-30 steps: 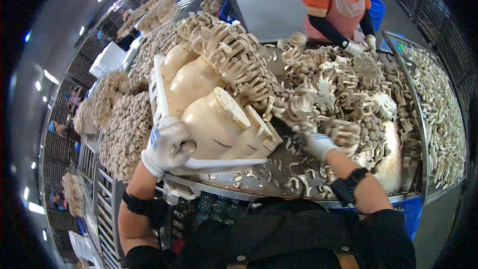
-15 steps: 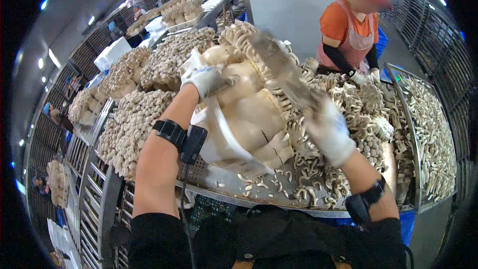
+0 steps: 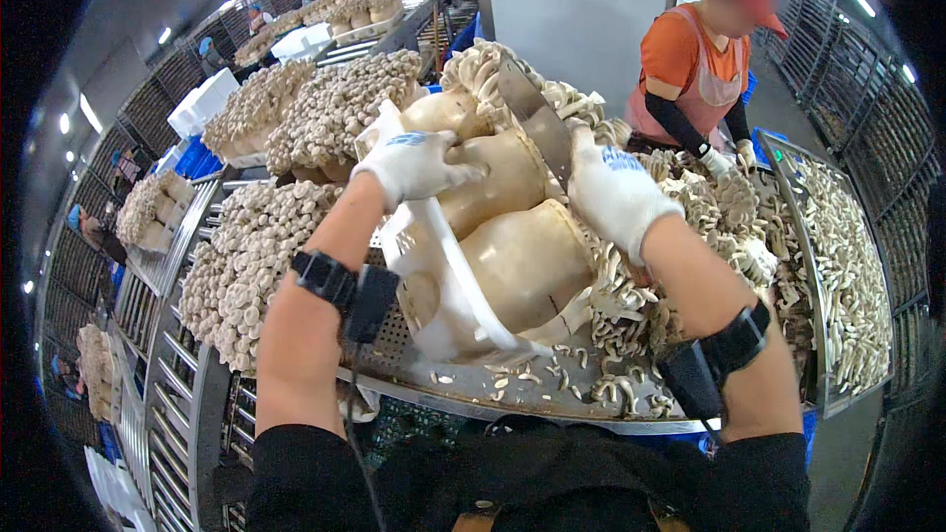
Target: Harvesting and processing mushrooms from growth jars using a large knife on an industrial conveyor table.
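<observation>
A white plastic crate [image 3: 455, 271] lies tipped on the metal table, full of plump cream-coloured bottles or bags [image 3: 527, 261] with grey-brown mushroom clusters [image 3: 616, 286] at their right-hand ends. My left hand [image 3: 422, 166], in a white glove, grips the crate's upper rim, its fingers reaching over one of the bottles. In my gloved right hand [image 3: 616, 187] is a broad, flat-bladed knife [image 3: 537, 118]. Its blade slants up and left along the line where the mushrooms meet the bottles. The handle is hidden in my fist.
More mushroom clusters [image 3: 258, 256] stand to the left, beside a roller conveyor [image 3: 177, 404]. At right is a metal tray [image 3: 843, 276] of loose mushrooms. A co-worker [image 3: 700, 69] in orange handles mushrooms across the table. Cut bits lie along the table's front edge [image 3: 552, 412].
My right hand has moved up and left with the knife, bringing the blade closer to the bottle ends. My left hand stays at the crate's rim, its fingers stretched further over the bottle.
</observation>
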The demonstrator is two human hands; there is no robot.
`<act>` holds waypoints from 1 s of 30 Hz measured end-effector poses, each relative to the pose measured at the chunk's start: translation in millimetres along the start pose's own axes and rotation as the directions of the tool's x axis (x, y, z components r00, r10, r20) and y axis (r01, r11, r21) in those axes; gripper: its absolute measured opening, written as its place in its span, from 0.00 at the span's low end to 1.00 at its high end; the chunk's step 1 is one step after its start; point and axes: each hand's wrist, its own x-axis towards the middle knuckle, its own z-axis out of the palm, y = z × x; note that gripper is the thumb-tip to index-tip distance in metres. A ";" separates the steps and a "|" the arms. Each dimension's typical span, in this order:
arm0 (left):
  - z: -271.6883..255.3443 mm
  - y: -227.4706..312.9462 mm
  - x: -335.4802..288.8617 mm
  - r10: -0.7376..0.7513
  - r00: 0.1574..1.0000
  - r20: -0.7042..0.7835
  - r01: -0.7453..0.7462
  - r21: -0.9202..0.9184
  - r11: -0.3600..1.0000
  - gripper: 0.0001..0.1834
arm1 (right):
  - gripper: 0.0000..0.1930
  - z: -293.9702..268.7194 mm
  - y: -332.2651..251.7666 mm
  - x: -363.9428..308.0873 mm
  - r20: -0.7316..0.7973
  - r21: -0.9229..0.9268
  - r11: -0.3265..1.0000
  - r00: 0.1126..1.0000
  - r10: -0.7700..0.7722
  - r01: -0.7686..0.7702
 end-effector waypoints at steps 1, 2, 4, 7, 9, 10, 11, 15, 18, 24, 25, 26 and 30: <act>7.9 -13.9 -1.7 0.091 0.987 -0.130 -0.110 -0.150 0.982 0.34 | 0.16 -2.2 -0.2 6.8 -0.025 -0.015 0.998 0.998 -0.062 0.061; 15.4 -28.3 -3.9 0.160 0.949 -0.272 -0.237 -0.278 0.931 0.29 | 0.13 -7.1 0.9 15.2 -0.054 -0.034 0.992 0.991 -0.122 0.120; 45.3 -49.0 -7.5 0.354 0.732 -0.582 -0.488 -0.086 0.868 0.18 | 0.11 -7.3 13.9 39.0 0.247 -0.410 0.831 0.923 -0.295 0.375; 48.4 -45.8 -15.0 0.429 0.660 -0.617 -0.606 -0.098 0.790 0.15 | 0.10 -7.8 18.2 46.3 0.213 -0.290 0.866 0.910 -0.356 0.407; 62.3 -40.4 -27.6 0.321 0.599 -0.733 -0.628 -0.181 0.757 0.17 | 0.10 -17.5 8.0 40.7 0.307 -0.318 0.845 0.890 -0.339 0.431; 69.2 -37.4 -37.2 0.307 0.608 -0.732 -0.619 -0.194 0.762 0.17 | 0.10 -18.8 4.9 39.6 0.383 -0.352 0.826 0.873 -0.302 0.440; 71.9 -31.7 -49.6 0.305 0.589 -0.748 -0.611 -0.165 0.774 0.18 | 0.10 -17.7 13.5 39.5 0.360 -0.333 0.770 0.828 -0.430 0.544; 76.8 -15.5 -106.3 0.302 0.738 -0.604 -0.517 -0.218 0.827 0.27 | 0.09 16.9 20.8 19.8 0.420 -0.325 0.684 0.747 -0.514 0.653; 76.9 -3.0 -100.7 0.199 0.668 -0.717 -0.519 -0.258 0.815 0.22 | 0.11 116.9 98.1 39.7 0.639 -0.564 0.095 0.507 -0.579 0.820; 100.5 -62.1 -109.7 0.173 0.719 -0.673 -0.368 -0.157 0.917 0.12 | 0.13 71.6 26.2 -8.0 0.220 0.033 0.979 0.955 -0.201 0.199; 99.8 -65.5 -107.3 0.182 0.705 -0.685 -0.348 -0.111 0.931 0.12 | 0.13 40.6 23.9 -18.0 0.206 0.037 0.983 0.961 -0.184 0.180; 104.0 -78.6 -107.0 0.002 0.800 -0.600 -0.264 -0.349 0.899 0.13 | 0.15 26.7 24.9 -19.9 0.282 0.074 0.986 0.946 -0.161 0.146; 86.9 -66.7 -104.1 -0.170 0.790 -0.589 -0.305 -0.619 0.723 0.19 | 0.19 58.6 56.0 -26.7 0.330 0.086 0.985 0.929 -0.171 0.151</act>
